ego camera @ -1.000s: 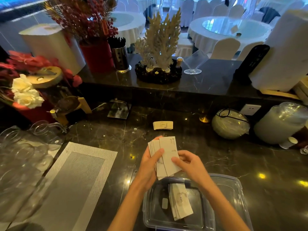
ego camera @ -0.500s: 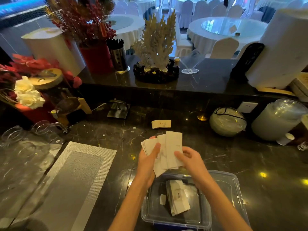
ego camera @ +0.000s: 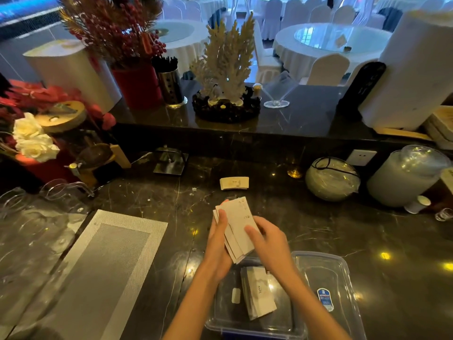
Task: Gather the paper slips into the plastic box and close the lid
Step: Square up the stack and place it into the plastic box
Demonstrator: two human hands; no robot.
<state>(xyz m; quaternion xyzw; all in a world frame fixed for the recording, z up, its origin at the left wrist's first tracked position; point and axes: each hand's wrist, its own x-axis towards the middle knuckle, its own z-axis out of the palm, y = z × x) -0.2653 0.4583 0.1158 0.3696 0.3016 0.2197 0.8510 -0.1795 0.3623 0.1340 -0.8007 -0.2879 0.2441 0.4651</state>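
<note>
A stack of white paper slips [ego camera: 239,224] is held upright between both hands above the dark marble counter. My left hand [ego camera: 219,244] grips its left edge and my right hand [ego camera: 268,244] presses its right side. Just below stands the clear plastic box [ego camera: 220,322], open, with a pile of slips [ego camera: 258,290] lying inside. The clear lid [ego camera: 326,273], with a blue label, leans at the box's right side. One more small bundle of slips [ego camera: 234,183] lies on the counter farther back.
A grey woven placemat [ego camera: 98,273] lies to the left, with clear glassware [ego camera: 31,224] beyond it. A round glass bowl [ego camera: 332,179] and a frosted jar [ego camera: 407,175] stand at the right. A raised ledge [ego camera: 306,119] with decorations runs across the back.
The fanned slips in my hands have been squared into a tighter stack. Both hands have stayed above the box.
</note>
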